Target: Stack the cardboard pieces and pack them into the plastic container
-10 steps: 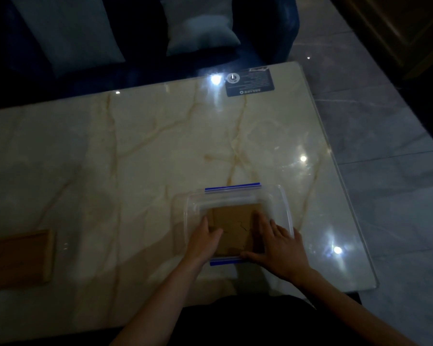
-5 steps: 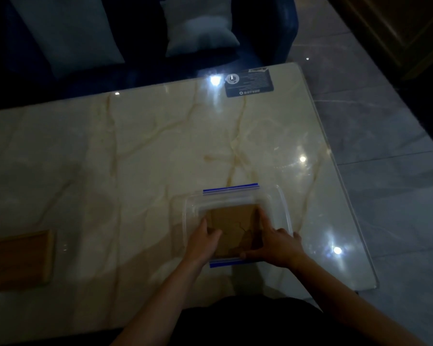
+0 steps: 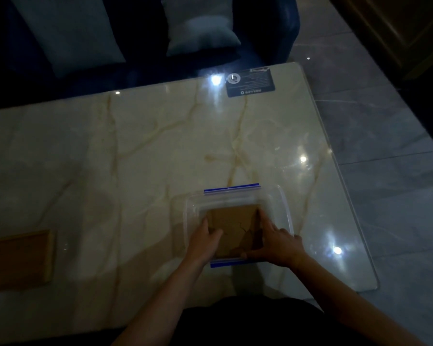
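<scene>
dark label (image 3: 251, 81) on the table's (image 3: 135, 158) far edge is unreadable; both hands (image 3: 206, 238) (image 3: 276, 242) press flat, fingers spread, on cardboard (image 3: 231, 226) lying square inside the container (image 3: 280, 206)

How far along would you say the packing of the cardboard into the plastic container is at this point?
Mostly done: the cardboard stack already lies inside the clear plastic container. In hand: the left hand and right hand press on its sides, seating it. Left: letting go. No lid is visible; the wooden board lies apart.
</scene>
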`<state>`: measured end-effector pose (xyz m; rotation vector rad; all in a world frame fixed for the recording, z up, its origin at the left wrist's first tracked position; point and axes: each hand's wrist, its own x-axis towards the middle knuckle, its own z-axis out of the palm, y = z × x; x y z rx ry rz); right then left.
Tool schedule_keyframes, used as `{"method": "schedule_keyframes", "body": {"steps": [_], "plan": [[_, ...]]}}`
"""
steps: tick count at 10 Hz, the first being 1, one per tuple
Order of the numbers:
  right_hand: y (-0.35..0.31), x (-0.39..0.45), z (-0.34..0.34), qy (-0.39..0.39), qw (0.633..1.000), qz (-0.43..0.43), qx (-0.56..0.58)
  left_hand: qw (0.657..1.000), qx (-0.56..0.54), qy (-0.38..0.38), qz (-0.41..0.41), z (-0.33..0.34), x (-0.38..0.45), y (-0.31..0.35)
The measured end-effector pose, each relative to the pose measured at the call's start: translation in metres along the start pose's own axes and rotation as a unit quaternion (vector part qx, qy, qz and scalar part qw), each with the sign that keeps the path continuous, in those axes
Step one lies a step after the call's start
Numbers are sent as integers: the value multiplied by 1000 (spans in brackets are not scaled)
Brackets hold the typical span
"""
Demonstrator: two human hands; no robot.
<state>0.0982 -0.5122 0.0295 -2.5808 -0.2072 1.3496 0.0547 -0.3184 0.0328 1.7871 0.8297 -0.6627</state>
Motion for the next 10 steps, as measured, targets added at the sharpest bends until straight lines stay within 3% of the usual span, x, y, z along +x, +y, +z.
{"method": "schedule_keyframes", "body": {"steps": [7, 9, 10], "plan": [[-1, -4, -1, 10, 1000, -23, 4, 1000, -18, -21, -1, -3, -4, 0], [3, -18, 6, 103, 992, -64, 25, 1000, -8, -6, 25, -10, -8, -4], [10, -35, 6, 192, 976, -101, 29, 998, -21, 40, 51, -18, -16, -6]]}}
